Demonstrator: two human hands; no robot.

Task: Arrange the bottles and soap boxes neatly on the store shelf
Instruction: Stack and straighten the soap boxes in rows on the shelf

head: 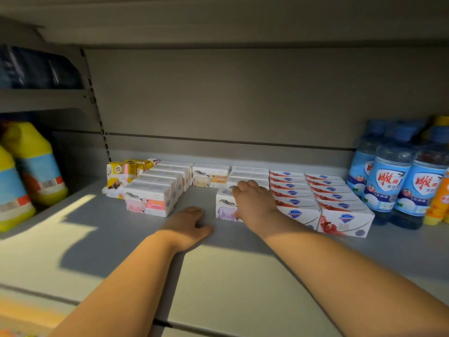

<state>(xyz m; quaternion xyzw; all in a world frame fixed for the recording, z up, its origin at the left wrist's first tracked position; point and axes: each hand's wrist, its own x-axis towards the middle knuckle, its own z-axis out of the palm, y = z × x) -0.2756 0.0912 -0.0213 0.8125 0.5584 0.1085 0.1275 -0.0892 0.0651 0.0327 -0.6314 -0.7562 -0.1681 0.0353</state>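
Note:
Rows of soap boxes stand on the grey shelf (pixel 121 239). A white box with a purple panel (pixel 224 206) fronts the middle row, and my right hand (pixel 252 203) lies over its top with the thumb at its front face. My left hand (pixel 188 224) rests flat on the shelf just left of that box, holding nothing. A row of white boxes with a pink-fronted box (pixel 148 203) runs back on the left. Two rows of white-and-red boxes (pixel 345 217) sit to the right. Blue bottles (pixel 386 186) stand at the far right.
Yellow bottles (pixel 31 164) with blue labels stand on the neighbouring shelf at left. Yellow-and-white packs (pixel 120 176) lie jumbled at the back left. An orange bottle (pixel 439 203) stands at the right edge. The shelf's back wall rises behind the rows.

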